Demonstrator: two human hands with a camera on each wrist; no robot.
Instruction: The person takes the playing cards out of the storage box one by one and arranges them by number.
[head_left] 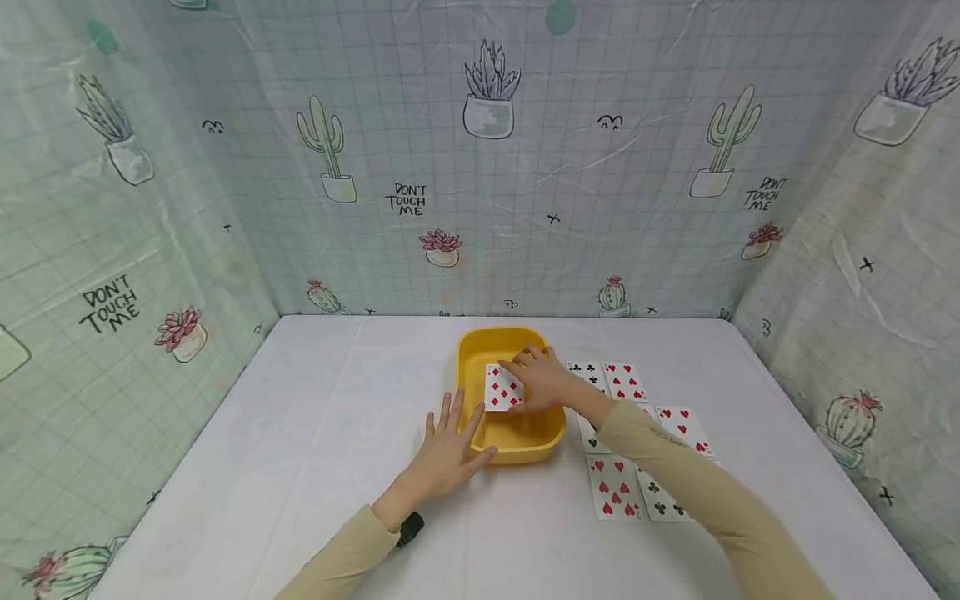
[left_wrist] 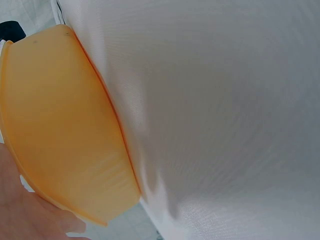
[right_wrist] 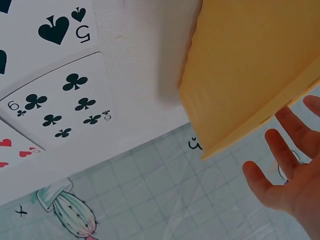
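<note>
A yellow plastic tub (head_left: 517, 446) stands at the middle of the white table. My right hand (head_left: 542, 381) reaches over the tub and pinches a diamonds card (head_left: 500, 389) by its right edge, face up above the tub's inside. In the right wrist view the tub's wall (right_wrist: 250, 65) fills the top right, three straight fingers (right_wrist: 285, 150) show below it, and the card is hidden. My left hand (head_left: 450, 442) lies flat with straight fingers against the tub's front left wall (left_wrist: 60, 125); only a bit of palm (left_wrist: 22, 215) shows in the left wrist view.
Several playing cards lie face up right of the tub: a clubs card (head_left: 587, 372), hearts cards (head_left: 624, 381) (head_left: 682, 425) (head_left: 615, 487), another clubs card (head_left: 660, 497). The right wrist view shows a six of clubs (right_wrist: 60, 105) and a five of spades (right_wrist: 55, 25). Cactus-print curtains (head_left: 480, 167) wall the table.
</note>
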